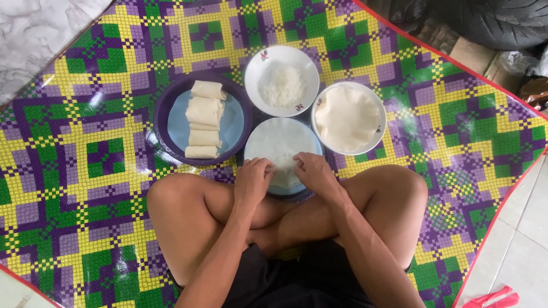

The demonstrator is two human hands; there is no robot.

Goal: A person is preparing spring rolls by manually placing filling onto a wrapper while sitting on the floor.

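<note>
Your left hand [253,177] and right hand [313,173] both pinch the near edge of the round white wrapper [279,142], folding it over filling on the plate nearest your knees; finished rolls [204,120] lie in the purple dish [171,97] to the left.

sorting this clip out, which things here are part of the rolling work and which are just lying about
In use: left hand and right hand on the round wrapper; filling bowl; bowl of wrappers; purple plate of finished rolls; patterned mat.

Lying about: black tyre; red object.
</note>
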